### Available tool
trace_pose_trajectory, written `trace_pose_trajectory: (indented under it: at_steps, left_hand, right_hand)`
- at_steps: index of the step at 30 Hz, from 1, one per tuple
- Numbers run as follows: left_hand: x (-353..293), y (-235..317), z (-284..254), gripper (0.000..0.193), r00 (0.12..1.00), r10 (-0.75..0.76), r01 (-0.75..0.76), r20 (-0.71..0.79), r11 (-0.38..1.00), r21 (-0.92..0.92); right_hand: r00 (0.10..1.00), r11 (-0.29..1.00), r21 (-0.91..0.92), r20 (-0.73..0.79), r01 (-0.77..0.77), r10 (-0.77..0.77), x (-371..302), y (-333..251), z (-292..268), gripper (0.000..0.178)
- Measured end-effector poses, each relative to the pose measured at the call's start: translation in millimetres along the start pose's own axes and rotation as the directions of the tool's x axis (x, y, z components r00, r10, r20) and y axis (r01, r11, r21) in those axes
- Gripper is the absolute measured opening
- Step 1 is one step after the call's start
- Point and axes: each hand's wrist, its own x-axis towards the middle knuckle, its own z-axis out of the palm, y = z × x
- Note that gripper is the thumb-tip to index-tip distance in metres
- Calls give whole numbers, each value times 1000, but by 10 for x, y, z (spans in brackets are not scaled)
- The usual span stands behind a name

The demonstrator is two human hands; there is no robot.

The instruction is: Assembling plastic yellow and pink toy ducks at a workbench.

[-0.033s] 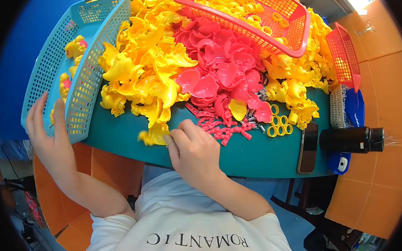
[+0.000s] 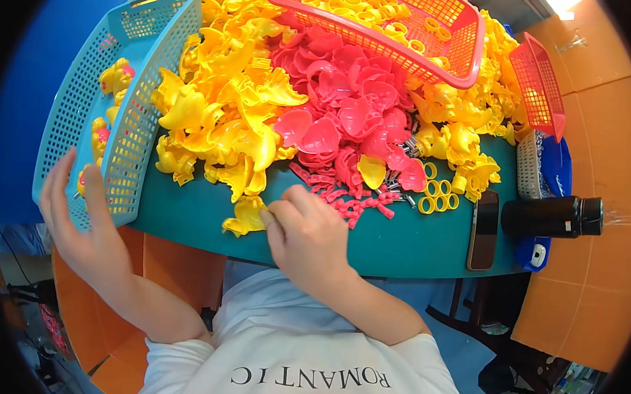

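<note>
My right hand [image 2: 308,229] is closed at the near edge of the table, its thumb and fingers pinching a curved yellow plastic shell piece [image 2: 243,219]. Part of that piece is hidden behind the fingertips. My left hand [image 2: 86,221] reaches over the near end of the blue basket [image 2: 130,127], fingers apart. Close to its fingertips inside the basket is a small yellow and pink toy [image 2: 81,183], partly covered by the hand. More such toys [image 2: 100,137] lie further back in the basket. Beyond my right hand are a heap of yellow shell pieces [image 2: 243,140] and small pink parts [image 2: 351,206].
Pink cup-like shells [image 2: 355,113] are heaped mid-table. Behind them stands a red basket [image 2: 468,80] holding yellow rings. More yellow rings [image 2: 440,202], a phone [image 2: 483,231] and a black bottle [image 2: 550,218] are on the right. A smaller red basket [image 2: 542,87] stands at the far right.
The yellow shell piece at my right fingertips has turned and shifted slightly right. Both hands have barely moved.
</note>
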Motion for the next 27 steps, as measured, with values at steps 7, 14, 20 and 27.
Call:
trace_pose_trajectory:
  at_steps: [7,14,20,27]
  left_hand:
    - [-702,615,379,58,765,403,-5,502,783,-622]
    - [-963,399,381,27,444,186,830,876,282,-481]
    - [-1010,354,343,40,360,160,933,919,-60,-355]
    - [-1014,509,403,46,229,322,972,919,-119,-201]
  right_hand:
    - [997,987,147,41,64,-71,-62,229,-670,13]
    - [997,969,245,-63,-33,49,-221,315,-628,30]
    - [992,992,-46,57,115,-113,-203,268,-300,23]
    - [928,544,806,19,-235,371,-247,232,-624,18]
